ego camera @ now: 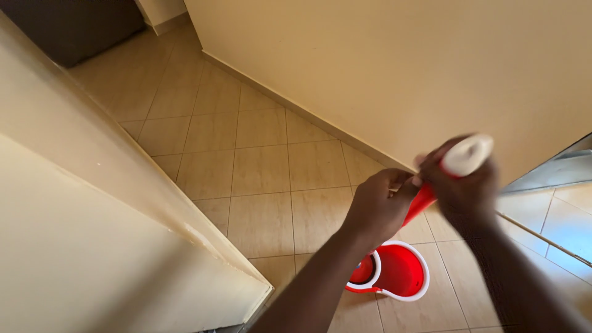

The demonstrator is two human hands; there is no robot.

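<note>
Cream wall (80, 246) slants along the 8 o'clock side, its edge running to a corner near the forearm. Bare tiled floor (246, 160) opens toward 11 o'clock. Left hand (376, 206) closed round the red mop handle (420, 203); right hand (462, 185), blurred, gripping just above, under the white tip (467, 154). Red bucket (394, 271) at 6 o'clock, partly behind the left wrist. Mop head hidden. Threshold strip (542, 237) cut off at 4 o'clock.
</note>
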